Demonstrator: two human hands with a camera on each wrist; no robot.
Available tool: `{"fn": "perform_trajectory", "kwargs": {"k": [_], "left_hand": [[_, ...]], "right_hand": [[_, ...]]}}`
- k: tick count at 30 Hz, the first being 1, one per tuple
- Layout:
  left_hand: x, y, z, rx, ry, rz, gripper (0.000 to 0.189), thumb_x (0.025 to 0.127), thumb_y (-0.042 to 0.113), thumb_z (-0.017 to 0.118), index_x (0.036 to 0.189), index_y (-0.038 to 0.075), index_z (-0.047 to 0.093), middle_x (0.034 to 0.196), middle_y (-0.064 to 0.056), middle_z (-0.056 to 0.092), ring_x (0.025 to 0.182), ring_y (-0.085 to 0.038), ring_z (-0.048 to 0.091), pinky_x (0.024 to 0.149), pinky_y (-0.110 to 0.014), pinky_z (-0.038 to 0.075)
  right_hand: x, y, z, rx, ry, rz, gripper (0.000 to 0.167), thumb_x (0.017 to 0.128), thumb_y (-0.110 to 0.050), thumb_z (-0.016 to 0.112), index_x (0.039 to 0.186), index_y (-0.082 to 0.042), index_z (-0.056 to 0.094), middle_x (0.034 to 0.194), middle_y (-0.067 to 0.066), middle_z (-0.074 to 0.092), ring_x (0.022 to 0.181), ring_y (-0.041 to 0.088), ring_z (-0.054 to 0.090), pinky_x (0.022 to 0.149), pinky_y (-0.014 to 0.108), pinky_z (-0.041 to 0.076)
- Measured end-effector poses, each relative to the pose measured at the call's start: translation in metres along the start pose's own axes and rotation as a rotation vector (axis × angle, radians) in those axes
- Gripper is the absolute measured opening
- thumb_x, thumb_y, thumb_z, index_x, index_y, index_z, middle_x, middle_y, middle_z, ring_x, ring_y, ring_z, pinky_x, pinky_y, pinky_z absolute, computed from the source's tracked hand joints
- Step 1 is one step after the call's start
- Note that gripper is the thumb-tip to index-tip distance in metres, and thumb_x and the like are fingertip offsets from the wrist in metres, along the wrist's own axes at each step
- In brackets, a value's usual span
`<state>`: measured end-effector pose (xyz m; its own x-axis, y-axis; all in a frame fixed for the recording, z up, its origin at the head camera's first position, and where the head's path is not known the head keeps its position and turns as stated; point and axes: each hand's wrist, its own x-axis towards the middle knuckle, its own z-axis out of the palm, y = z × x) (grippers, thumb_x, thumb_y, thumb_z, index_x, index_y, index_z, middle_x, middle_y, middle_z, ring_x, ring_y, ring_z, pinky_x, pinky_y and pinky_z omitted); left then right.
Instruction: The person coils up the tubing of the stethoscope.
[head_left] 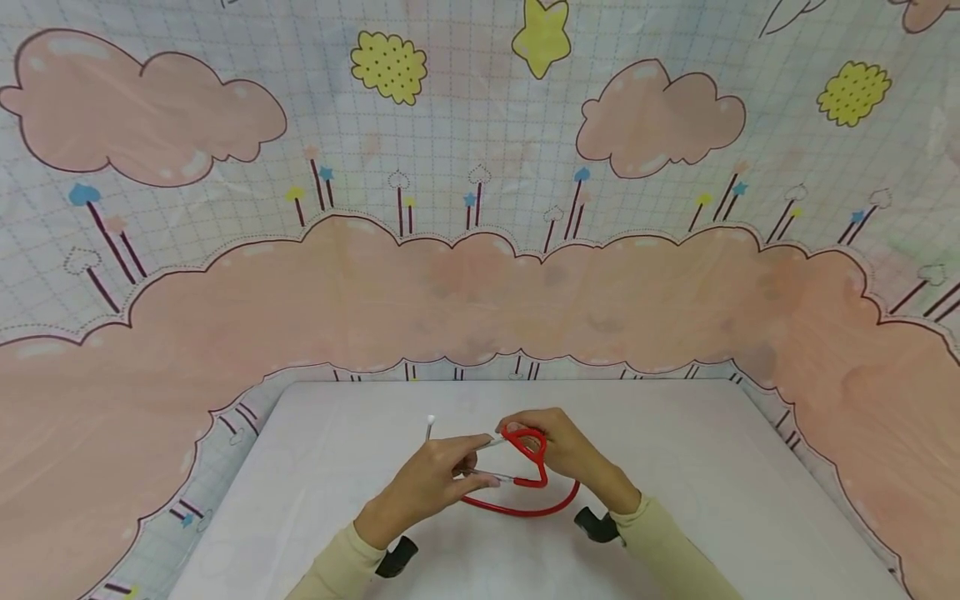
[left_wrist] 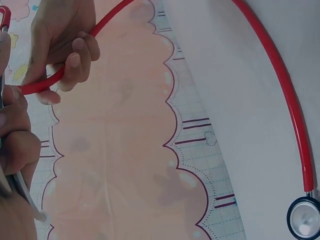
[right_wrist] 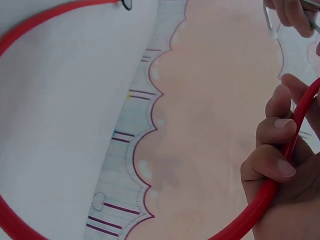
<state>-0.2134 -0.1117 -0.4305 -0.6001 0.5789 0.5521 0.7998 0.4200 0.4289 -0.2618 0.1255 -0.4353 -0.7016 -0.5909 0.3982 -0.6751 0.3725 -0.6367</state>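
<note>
A stethoscope with red tubing (head_left: 525,512) is held over the table between both hands. My left hand (head_left: 423,475) grips its metal ear tubes, and one pale ear tip (head_left: 431,418) sticks up behind that hand. My right hand (head_left: 566,450) holds the red tubing close to the fork where it splits in two. In the right wrist view the fingers (right_wrist: 270,162) of this hand curl round the tubing. The rest of the tubing hangs in a loop, and the round metal chest piece (left_wrist: 304,218) shows at its end in the left wrist view.
A white table (head_left: 300,467) lies under the hands. Behind it hangs a cloth (head_left: 480,300) printed with clouds, stars and a grid. Black wrist mounts (head_left: 397,557) show at both sleeves.
</note>
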Motion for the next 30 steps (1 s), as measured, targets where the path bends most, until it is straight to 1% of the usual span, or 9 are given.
{"fn": "perform_trajectory", "kwargs": {"k": [2, 4, 8, 12, 18, 22, 26, 28, 30], "left_hand": [[0.000, 0.000, 0.001, -0.011, 0.009, -0.005, 0.049, 0.079, 0.025, 0.080, 0.120, 0.002, 0.065, 0.071, 0.004, 0.055, 0.063, -0.007, 0.050, 0.059, -0.009, 0.044], [-0.001, 0.000, 0.001, -0.029, 0.028, -0.001, 0.048, 0.079, 0.023, 0.080, 0.119, 0.001, 0.065, 0.072, 0.003, 0.056, 0.063, -0.010, 0.051, 0.059, -0.009, 0.044], [-0.002, -0.002, 0.002, -0.036, 0.104, 0.048, 0.048, 0.076, 0.018, 0.082, 0.117, -0.001, 0.065, 0.072, 0.002, 0.057, 0.062, -0.007, 0.051, 0.058, -0.008, 0.043], [-0.002, -0.003, 0.001, -0.017, 0.178, 0.100, 0.047, 0.075, 0.018, 0.083, 0.115, 0.000, 0.065, 0.072, 0.002, 0.058, 0.063, -0.003, 0.048, 0.057, -0.006, 0.042], [-0.003, -0.005, -0.003, -0.034, 0.227, 0.118, 0.046, 0.081, 0.026, 0.077, 0.118, 0.001, 0.063, 0.073, 0.000, 0.059, 0.062, -0.003, 0.049, 0.057, -0.007, 0.044], [-0.003, -0.010, -0.004, -0.035, 0.270, 0.121, 0.045, 0.087, 0.031, 0.069, 0.118, 0.000, 0.062, 0.074, -0.002, 0.061, 0.062, -0.003, 0.051, 0.058, -0.008, 0.046], [-0.003, -0.013, -0.004, -0.016, 0.303, 0.096, 0.043, 0.086, 0.026, 0.072, 0.118, -0.001, 0.062, 0.075, -0.002, 0.063, 0.061, -0.005, 0.052, 0.056, -0.008, 0.045], [-0.002, -0.014, -0.003, -0.002, 0.317, 0.082, 0.041, 0.084, 0.020, 0.077, 0.117, -0.001, 0.063, 0.074, -0.001, 0.062, 0.058, -0.008, 0.052, 0.055, -0.008, 0.043], [-0.002, -0.015, -0.002, 0.010, 0.328, 0.061, 0.041, 0.083, 0.020, 0.077, 0.116, 0.000, 0.063, 0.073, -0.001, 0.061, 0.057, -0.011, 0.051, 0.054, -0.008, 0.041]], "right_hand": [[-0.003, 0.000, 0.003, 0.026, -0.001, 0.039, 0.021, 0.096, -0.006, 0.060, 0.114, -0.006, 0.070, 0.097, 0.011, 0.074, 0.090, 0.022, 0.066, 0.081, 0.025, 0.056], [-0.006, -0.001, 0.007, 0.057, -0.001, 0.099, 0.019, 0.097, -0.009, 0.058, 0.111, -0.006, 0.071, 0.088, 0.012, 0.071, 0.083, 0.020, 0.062, 0.073, 0.023, 0.053], [-0.011, -0.006, 0.011, 0.101, 0.021, 0.175, 0.020, 0.101, -0.015, 0.055, 0.104, -0.008, 0.073, 0.075, 0.014, 0.065, 0.075, 0.023, 0.057, 0.064, 0.024, 0.047], [-0.014, -0.012, 0.012, 0.114, 0.056, 0.171, 0.020, 0.101, -0.016, 0.054, 0.102, -0.010, 0.074, 0.073, 0.009, 0.065, 0.073, 0.022, 0.056, 0.063, 0.024, 0.047], [-0.022, -0.010, 0.014, 0.117, 0.060, 0.164, 0.016, 0.099, -0.016, 0.059, 0.103, -0.010, 0.073, 0.074, 0.007, 0.064, 0.064, 0.004, 0.046, 0.055, 0.019, 0.043], [-0.028, -0.005, 0.016, 0.103, 0.045, 0.173, 0.018, 0.101, -0.021, 0.056, 0.104, -0.012, 0.071, 0.071, 0.007, 0.060, 0.060, 0.001, 0.039, 0.051, 0.017, 0.037], [-0.033, -0.001, 0.017, 0.089, 0.054, 0.181, 0.018, 0.102, -0.020, 0.052, 0.100, -0.011, 0.068, 0.070, 0.004, 0.057, 0.060, 0.001, 0.039, 0.050, 0.018, 0.036], [-0.035, 0.001, 0.018, 0.081, 0.060, 0.189, 0.019, 0.103, -0.022, 0.052, 0.103, -0.011, 0.068, 0.070, 0.001, 0.057, 0.060, 0.001, 0.040, 0.050, 0.018, 0.037], [-0.037, 0.003, 0.018, 0.073, 0.062, 0.199, 0.022, 0.102, -0.024, 0.053, 0.106, -0.010, 0.069, 0.070, -0.001, 0.058, 0.060, 0.001, 0.041, 0.051, 0.018, 0.038]]}}
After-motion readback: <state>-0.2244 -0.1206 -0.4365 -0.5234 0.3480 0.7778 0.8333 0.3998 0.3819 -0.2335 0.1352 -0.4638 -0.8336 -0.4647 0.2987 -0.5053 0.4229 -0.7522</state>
